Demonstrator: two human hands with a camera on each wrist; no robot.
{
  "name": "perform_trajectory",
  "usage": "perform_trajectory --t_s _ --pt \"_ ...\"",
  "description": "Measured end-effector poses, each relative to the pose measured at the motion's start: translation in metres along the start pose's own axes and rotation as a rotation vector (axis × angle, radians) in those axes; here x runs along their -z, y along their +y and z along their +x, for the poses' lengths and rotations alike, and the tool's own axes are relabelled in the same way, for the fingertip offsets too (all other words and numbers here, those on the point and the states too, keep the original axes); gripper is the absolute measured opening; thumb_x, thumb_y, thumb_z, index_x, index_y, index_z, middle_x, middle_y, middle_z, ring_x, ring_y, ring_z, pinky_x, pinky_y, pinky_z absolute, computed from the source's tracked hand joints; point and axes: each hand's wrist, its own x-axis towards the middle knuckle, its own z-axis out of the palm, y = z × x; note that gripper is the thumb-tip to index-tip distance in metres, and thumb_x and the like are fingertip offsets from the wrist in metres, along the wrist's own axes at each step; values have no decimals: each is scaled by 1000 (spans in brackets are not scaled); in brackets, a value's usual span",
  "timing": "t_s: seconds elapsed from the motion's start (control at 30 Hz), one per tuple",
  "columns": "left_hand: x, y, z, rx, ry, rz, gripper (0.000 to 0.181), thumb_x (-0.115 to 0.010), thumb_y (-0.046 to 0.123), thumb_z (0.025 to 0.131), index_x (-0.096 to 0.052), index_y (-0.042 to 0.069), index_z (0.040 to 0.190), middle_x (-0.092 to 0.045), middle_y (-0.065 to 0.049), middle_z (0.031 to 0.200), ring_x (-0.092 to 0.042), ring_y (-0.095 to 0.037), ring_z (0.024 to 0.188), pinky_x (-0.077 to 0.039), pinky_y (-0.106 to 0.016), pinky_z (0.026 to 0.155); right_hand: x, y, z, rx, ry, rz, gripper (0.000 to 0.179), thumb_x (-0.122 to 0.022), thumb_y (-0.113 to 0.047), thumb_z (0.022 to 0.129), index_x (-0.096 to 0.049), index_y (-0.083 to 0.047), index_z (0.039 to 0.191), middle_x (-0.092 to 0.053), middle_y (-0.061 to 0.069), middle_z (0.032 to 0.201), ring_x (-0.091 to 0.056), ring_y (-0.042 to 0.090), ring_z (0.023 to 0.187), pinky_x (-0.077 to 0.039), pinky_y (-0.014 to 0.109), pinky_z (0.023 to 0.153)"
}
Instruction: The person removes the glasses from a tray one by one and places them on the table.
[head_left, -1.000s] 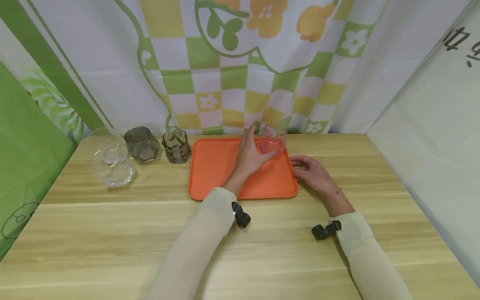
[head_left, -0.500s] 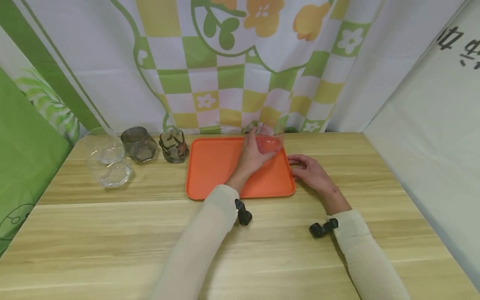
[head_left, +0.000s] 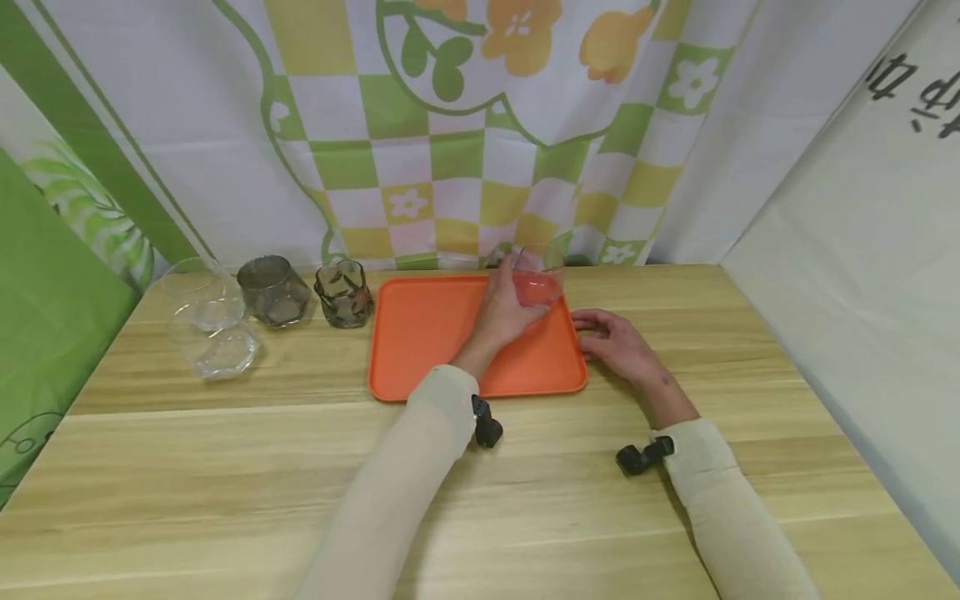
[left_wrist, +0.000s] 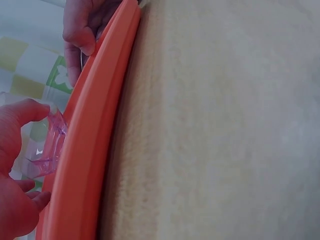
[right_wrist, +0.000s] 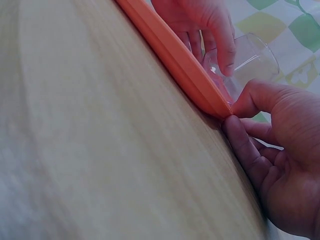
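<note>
My left hand (head_left: pixel 501 310) holds a clear drinking glass (head_left: pixel 542 273) between thumb and fingers, at the back right part of an orange tray (head_left: pixel 423 333). The glass base looks pinkish against the tray in the left wrist view, where the thumb tip touches its side. My right hand (head_left: pixel 618 346) is at the tray's right side. Seen from the right wrist, its thumb and fingers (right_wrist: pixel 242 142) pinch the tray's rim near a corner, with the glass just beyond. Part of the glass is hidden behind the left hand.
Left of the tray stand a small dark faceted glass (head_left: pixel 343 296), a wider smoky glass (head_left: pixel 274 292) and two clear glasses, the nearer clear glass (head_left: pixel 225 354) in front. A patterned curtain (head_left: pixel 457 158) hangs behind the wooden table (head_left: pixel 555 517); a pale wall (head_left: pixel 847 275) is on the right.
The head view has shifted slightly, so the scene sits a little further left. Both hands, the glass and the tray keep nearly the same places.
</note>
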Motion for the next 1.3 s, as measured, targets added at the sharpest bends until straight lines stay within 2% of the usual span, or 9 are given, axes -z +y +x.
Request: perform_trajectory --t_s 0.23,0.47,0.6,0.77,0.93,1.1,1.3 --pt "-2 0 0 -37 6 -10 97 -88 16 81 -29 5 158 -45 -20 147 -50 -35 130 -44 -43 107 -1 -3 0 -7 4 -4 52 -59 0 99 -45 8 148 -52 28 141 -64 15 103 -58 27 81" --pt "-3 -2 0 -87 22 13 94 -85 13 85 -27 -1 157 -44 -24 149 -48 -36 134 -39 -41 112 -2 -3 1 9 -5 7 53 -58 1 98 -44 10 148 -51 30 141 -64 15 104 -58 28 80" --pt "-4 -2 0 -80 20 19 93 -84 13 86 -26 -2 158 -42 -24 150 -47 -36 135 -37 -40 114 -2 -3 1 5 1 -4 53 -59 1 98 -44 10 148 -51 29 141 -63 20 107 -58 28 81" --pt "-4 -2 1 -58 10 -2 91 -84 11 84 -30 -1 155 -46 -22 146 -51 -33 130 -41 -39 110 -2 -4 0 -10 1 -19 53 -60 -1 98 -44 8 149 -52 27 142 -61 28 112 -58 29 82" --pt "-3 2 0 -15 7 -29 91 -85 9 81 -32 0 154 -46 -20 144 -53 -31 125 -45 -38 105 -1 -4 0 -11 2 -10 53 -60 -1 99 -45 8 148 -52 27 141 -62 26 110 -58 29 81" --pt "-2 4 -2 34 -4 -7 96 -88 15 79 -31 3 155 -45 -18 146 -55 -30 122 -47 -39 103 -1 -3 -1 -13 2 -15 52 -60 0 99 -45 7 148 -52 27 141 -62 28 111 -58 29 81" --pt "1 4 -5 41 -22 -25 94 -89 13 77 -33 2 151 -47 -15 142 -57 -28 118 -50 -39 98 0 -3 -1 -19 1 -8 53 -59 0 98 -45 7 149 -52 27 142 -62 28 111 -58 29 82"
